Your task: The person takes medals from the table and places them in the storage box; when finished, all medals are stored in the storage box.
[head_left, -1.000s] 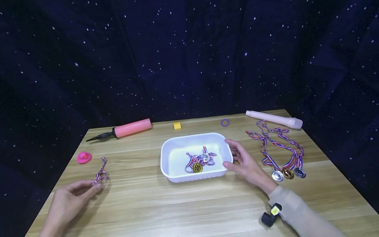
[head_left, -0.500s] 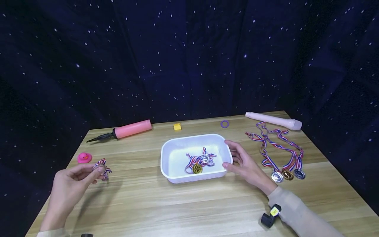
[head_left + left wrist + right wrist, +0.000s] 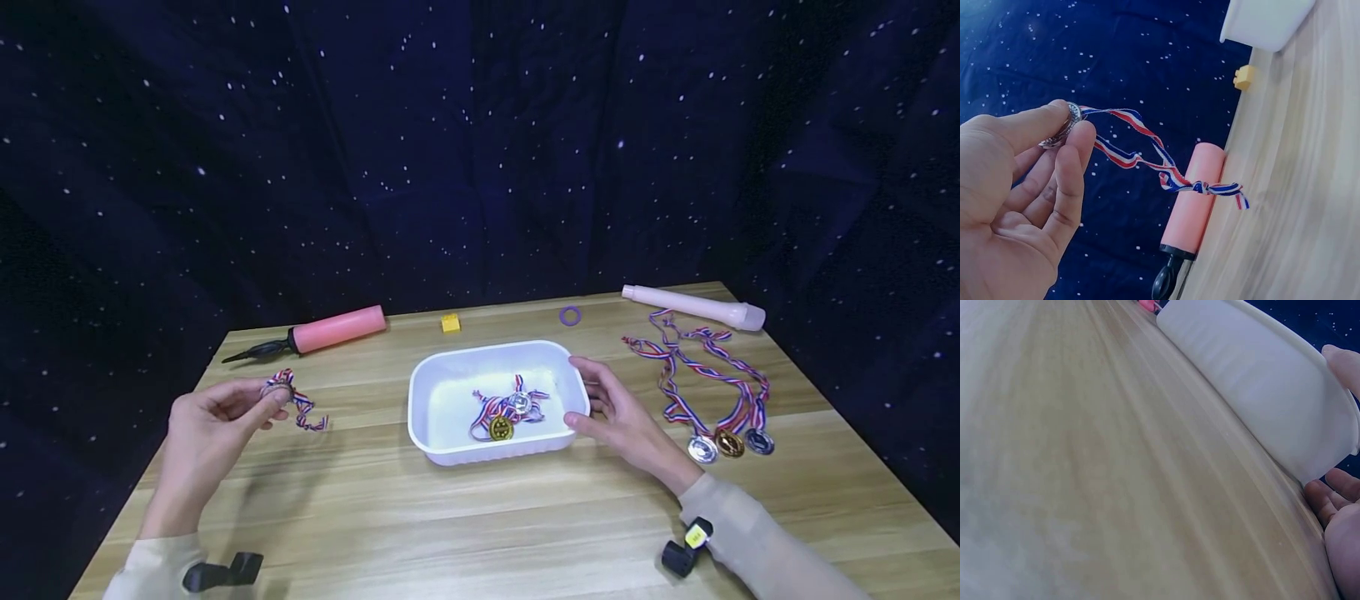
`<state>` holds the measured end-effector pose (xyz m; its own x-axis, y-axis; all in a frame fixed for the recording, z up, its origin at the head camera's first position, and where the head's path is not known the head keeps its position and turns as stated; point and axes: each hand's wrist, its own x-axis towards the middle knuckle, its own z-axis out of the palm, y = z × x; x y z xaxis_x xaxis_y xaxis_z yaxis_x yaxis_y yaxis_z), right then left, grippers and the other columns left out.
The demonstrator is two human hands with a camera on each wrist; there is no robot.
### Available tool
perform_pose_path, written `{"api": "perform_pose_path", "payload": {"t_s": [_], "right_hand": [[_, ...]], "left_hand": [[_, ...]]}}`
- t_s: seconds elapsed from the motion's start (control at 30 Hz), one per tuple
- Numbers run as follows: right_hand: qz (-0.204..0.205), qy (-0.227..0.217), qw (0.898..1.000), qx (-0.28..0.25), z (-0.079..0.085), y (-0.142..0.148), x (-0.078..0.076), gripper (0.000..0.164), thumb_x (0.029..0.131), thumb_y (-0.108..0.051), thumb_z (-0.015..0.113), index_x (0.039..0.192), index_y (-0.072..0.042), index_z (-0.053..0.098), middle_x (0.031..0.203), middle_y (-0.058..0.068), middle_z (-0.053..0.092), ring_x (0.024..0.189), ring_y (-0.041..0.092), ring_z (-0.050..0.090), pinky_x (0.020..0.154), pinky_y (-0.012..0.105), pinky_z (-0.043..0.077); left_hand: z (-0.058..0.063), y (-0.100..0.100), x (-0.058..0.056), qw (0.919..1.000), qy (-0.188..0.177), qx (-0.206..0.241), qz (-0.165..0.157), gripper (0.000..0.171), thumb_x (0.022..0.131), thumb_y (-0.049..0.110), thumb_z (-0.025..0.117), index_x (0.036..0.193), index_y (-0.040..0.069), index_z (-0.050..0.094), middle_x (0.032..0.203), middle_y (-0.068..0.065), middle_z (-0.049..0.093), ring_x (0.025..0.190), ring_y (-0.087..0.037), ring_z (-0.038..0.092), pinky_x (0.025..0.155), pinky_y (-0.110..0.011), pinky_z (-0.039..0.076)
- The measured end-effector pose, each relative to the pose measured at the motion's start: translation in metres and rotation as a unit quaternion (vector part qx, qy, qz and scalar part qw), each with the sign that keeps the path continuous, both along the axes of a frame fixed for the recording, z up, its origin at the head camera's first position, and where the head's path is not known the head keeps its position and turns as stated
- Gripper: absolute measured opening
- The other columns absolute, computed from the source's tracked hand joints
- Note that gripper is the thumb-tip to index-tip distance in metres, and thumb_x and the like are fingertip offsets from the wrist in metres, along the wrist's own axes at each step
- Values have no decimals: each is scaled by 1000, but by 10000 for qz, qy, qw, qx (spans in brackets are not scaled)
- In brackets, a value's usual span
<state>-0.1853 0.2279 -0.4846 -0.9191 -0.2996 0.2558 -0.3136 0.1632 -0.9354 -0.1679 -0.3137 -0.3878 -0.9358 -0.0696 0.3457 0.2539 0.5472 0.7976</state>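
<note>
1. Left hand point(image 3: 206, 425) at lower left of the head view has a narrow grip: thumb and forefinger pinch a silver medal point(image 3: 276, 390) by its rim, lifted off the desk point(image 3: 480, 517), its striped ribbon point(image 3: 303, 408) trailing toward the right.
2. Right hand point(image 3: 618, 412), right of centre, cups the right end of the white tray point(image 3: 420, 392); thumb on the near corner, fingers curved along the far rim, steadying it.
3. Inside the tray lie a gold and a silver medal with bunched ribbons point(image 3: 506, 408).
4. Judging by this, the step in hand is carrying the pinched medal to the tray. The next move calls for travel rightward over the rim, with the dangling ribbon cleared inside before letting go.
5. Further out: three more medals point(image 3: 727, 440) with long ribbons wait at the right; a pink pump point(image 3: 337, 325), yellow block point(image 3: 450, 322), purple ring point(image 3: 570, 315) and pale tube point(image 3: 693, 304) line the far edge.
6. The left wrist view shows what the head view cannot: the medal's ridged rim point(image 3: 1063, 125) between the fingertips, and the knot at the ribbon's end point(image 3: 1200, 186).
7. The right wrist view shows only the tray's outer wall point(image 3: 1260, 400) with fingertips point(image 3: 1338, 487) against its corner.
</note>
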Motion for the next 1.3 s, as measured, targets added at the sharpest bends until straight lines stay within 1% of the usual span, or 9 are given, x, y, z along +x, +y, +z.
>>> {"api": "perform_pose_path", "payload": {"t_s": [0.17, 0.3, 0.47, 0.6, 0.73, 0.87, 1.03, 1.17, 1.3], "right_hand": [[2, -5, 10000, -5, 0, 0, 0, 82, 101, -14, 82, 170, -13, 38, 164, 20, 50, 144, 42, 56, 115, 20, 51], [-9, 8, 10000, -16, 0, -1, 0, 81, 101, -13, 82, 170, -13, 39, 164, 21, 50, 143, 43, 56, 115, 20, 51], [-20, 34, 10000, -27, 0, -1, 0, 81, 101, -12, 82, 170, -13, 39, 163, 22, 50, 142, 43, 57, 114, 19, 51], [-30, 35, 10000, -20, 1, 0, 0, 82, 101, -12, 82, 170, -12, 39, 163, 22, 50, 142, 43, 57, 114, 19, 51], [-18, -5, 10000, -15, 0, 0, 0, 82, 101, -13, 83, 170, -13, 39, 164, 21, 50, 143, 43, 56, 115, 19, 51], [0, -30, 10000, -8, 0, -1, 0, 83, 101, -13, 83, 170, -14, 38, 164, 20, 50, 143, 42, 56, 115, 20, 52], [10, -29, 10000, -11, 0, -1, 0, 83, 100, -13, 83, 170, -14, 38, 163, 21, 51, 143, 42, 57, 115, 21, 52], [24, -48, 10000, -36, 1, 0, 1, 83, 100, -13, 83, 171, -14, 38, 164, 21, 50, 143, 43, 56, 115, 21, 51], [9, -60, 10000, -12, 1, 0, 0, 83, 101, -15, 83, 171, -15, 38, 165, 20, 49, 144, 42, 56, 116, 21, 51]], "left_hand": [[3, 7, -6, 10000, 8, -49, -61, 29, 101, 22, 86, 121, 1, 82, 93, 2, 85, 78, -9, 80, 69, -20, 63], [7, 13, -12, 9998, 84, 23, -165, 28, 101, 21, 86, 120, 1, 82, 94, -1, 85, 78, -9, 80, 69, -21, 64], [17, 26, -20, 9986, 195, 232, -436, 26, 100, 17, 86, 120, 0, 81, 98, -5, 85, 79, -12, 82, 69, -21, 65], [26, 39, -27, 9961, 222, 486, -706, 27, 100, 13, 86, 121, -2, 80, 97, -3, 85, 81, -11, 82, 71, -21, 65], [38, 57, -35, 9900, 284, 913, -1041, 25, 100, 9, 85, 119, -5, 79, 99, -3, 85, 83, -15, 83, 77, -27, 69], [47, 75, -43, 9814, 355, 1251, -1413, 24, 100, 6, 84, 119, -6, 78, 103, -9, 85, 85, -22, 84, 82, -34, 69], [55, 98, -53, 9713, 411, 1527, -1776, 23, 100, 5, 83, 119, -8, 78, 107, -14, 84, 89, -26, 85, 84, -39, 69], [59, 116, -58, 9652, 405, 1670, -1970, 22, 101, 3, 81, 119, -9, 77, 107, -14, 84, 90, -25, 85, 85, -40, 69], [60, 134, -62, 9612, 397, 1696, -2139, 18, 102, 0, 79, 117, -8, 76, 106, -12, 84, 90, -24, 85, 87, -40, 69]]}}
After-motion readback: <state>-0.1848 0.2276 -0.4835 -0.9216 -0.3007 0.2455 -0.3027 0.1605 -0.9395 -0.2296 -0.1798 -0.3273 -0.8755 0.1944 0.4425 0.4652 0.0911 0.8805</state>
